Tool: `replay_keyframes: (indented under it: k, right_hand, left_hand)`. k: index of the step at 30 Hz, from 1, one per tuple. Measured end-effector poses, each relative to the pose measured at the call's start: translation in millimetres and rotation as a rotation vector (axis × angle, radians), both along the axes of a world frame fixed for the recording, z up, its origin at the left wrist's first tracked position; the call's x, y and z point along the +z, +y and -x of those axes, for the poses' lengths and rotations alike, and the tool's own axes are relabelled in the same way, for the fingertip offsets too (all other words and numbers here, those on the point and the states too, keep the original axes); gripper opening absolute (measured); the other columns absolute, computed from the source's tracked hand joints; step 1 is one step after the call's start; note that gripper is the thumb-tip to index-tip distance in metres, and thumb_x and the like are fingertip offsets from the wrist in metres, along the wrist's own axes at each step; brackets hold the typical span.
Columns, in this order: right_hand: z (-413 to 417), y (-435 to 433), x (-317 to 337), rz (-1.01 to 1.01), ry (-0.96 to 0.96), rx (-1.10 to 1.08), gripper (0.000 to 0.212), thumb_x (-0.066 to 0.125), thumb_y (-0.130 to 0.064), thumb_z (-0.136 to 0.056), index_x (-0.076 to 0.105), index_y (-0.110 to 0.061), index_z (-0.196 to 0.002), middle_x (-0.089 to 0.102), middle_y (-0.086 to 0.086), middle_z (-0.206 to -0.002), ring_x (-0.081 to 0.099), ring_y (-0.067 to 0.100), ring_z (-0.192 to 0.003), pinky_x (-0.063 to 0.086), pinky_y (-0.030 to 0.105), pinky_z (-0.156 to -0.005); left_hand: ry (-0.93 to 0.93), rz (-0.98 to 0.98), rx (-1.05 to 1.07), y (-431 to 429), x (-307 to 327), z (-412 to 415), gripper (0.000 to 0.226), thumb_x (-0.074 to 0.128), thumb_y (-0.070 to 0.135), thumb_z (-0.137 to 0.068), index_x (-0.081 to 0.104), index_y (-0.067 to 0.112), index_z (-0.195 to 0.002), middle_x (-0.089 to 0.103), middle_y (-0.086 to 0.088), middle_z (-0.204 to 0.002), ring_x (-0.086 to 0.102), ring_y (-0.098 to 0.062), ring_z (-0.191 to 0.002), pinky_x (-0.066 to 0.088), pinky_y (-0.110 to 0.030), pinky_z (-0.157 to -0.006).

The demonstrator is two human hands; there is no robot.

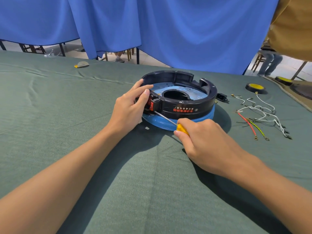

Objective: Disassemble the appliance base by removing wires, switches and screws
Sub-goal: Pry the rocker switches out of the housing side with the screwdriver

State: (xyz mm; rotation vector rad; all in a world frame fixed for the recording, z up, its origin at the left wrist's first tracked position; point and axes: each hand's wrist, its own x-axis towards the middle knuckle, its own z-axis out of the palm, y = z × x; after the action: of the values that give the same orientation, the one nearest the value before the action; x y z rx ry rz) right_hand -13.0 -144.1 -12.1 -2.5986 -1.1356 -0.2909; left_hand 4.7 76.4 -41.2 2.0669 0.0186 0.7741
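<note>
The round black appliance base (189, 105) lies upside down on a blue-wrapped disc at the middle of the table. A red rocker switch (150, 104) sits in its left wall. My left hand (130, 107) grips the base's left rim, thumb on top beside the switch. My right hand (202, 141) holds a screwdriver (167, 119) by its yellow handle. Its metal tip reaches the base just under the switch. Removed wires (260, 117), white, red and yellow-green, lie loose to the right.
A black power socket (221, 96) lies right of the base. Two rolls of black tape with yellow cores (255, 87) sit at far right. The table has a green cloth (67, 115); blue curtains hang behind. A person stands at the right edge.
</note>
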Motion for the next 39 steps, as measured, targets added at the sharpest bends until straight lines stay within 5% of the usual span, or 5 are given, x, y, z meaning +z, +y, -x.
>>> replay_keyframes:
  k: [12, 19, 30, 33, 39]
  right_hand:
    - [-18, 8, -4, -0.214, 0.265, 0.087, 0.015, 0.056, -0.028, -0.097, 0.068, -0.020, -0.102, 0.068, -0.005, -0.088, 0.057, 0.012, -0.081, 0.044, 0.032, -0.075]
    - [-36, 2, 6, -0.452, 1.100, 0.118, 0.012, 0.057, -0.018, -0.099, 0.066, -0.015, -0.093, 0.025, -0.009, -0.050, 0.018, 0.005, -0.038, 0.017, 0.014, -0.035]
    - [-40, -6, 3, -0.455, 1.109, 0.139, 0.011, 0.057, -0.019, -0.098, 0.064, -0.010, -0.096, 0.024, -0.005, -0.054, 0.017, 0.006, -0.041, 0.015, 0.016, -0.037]
    - [-46, -23, 2, -0.484, 1.045, 0.161, 0.016, 0.059, -0.020, -0.096, 0.064, -0.006, -0.100, 0.024, -0.002, -0.057, 0.017, 0.008, -0.043, 0.015, 0.018, -0.040]
    - [-54, -42, -7, -0.716, 0.927, 0.185, 0.019, 0.065, -0.025, -0.080, 0.072, -0.012, -0.092, 0.035, 0.000, -0.053, 0.027, 0.009, -0.045, 0.017, 0.022, -0.043]
  left_hand:
    - [-0.009, 0.075, 0.017, 8, -1, -5, 0.030, 0.048, 0.043, -0.093, 0.068, 0.038, -0.115, 0.051, 0.014, -0.141, 0.046, 0.013, -0.121, 0.033, -0.017, -0.105]
    - [0.013, 0.197, -0.052, 12, -2, -11, 0.031, 0.054, 0.050, -0.086, 0.071, 0.039, -0.110, 0.055, 0.010, -0.138, 0.042, 0.008, -0.129, 0.031, -0.036, -0.115]
    - [-0.010, 0.218, -0.105, 0, -3, -10, 0.030, 0.050, 0.041, -0.096, 0.071, 0.029, -0.115, 0.055, 0.013, -0.137, 0.044, 0.008, -0.127, 0.033, -0.030, -0.112]
    - [-0.073, 0.192, -0.017, -9, 5, 0, 0.025, 0.048, 0.045, -0.096, 0.072, 0.039, -0.100, 0.067, 0.029, -0.106, 0.056, 0.011, -0.108, 0.041, -0.011, -0.091]
    - [-0.135, -0.247, 0.089, -7, 12, 19, 0.037, 0.054, 0.053, -0.080, 0.064, 0.018, -0.081, 0.063, 0.010, -0.080, 0.054, -0.015, -0.084, 0.045, -0.042, -0.079]
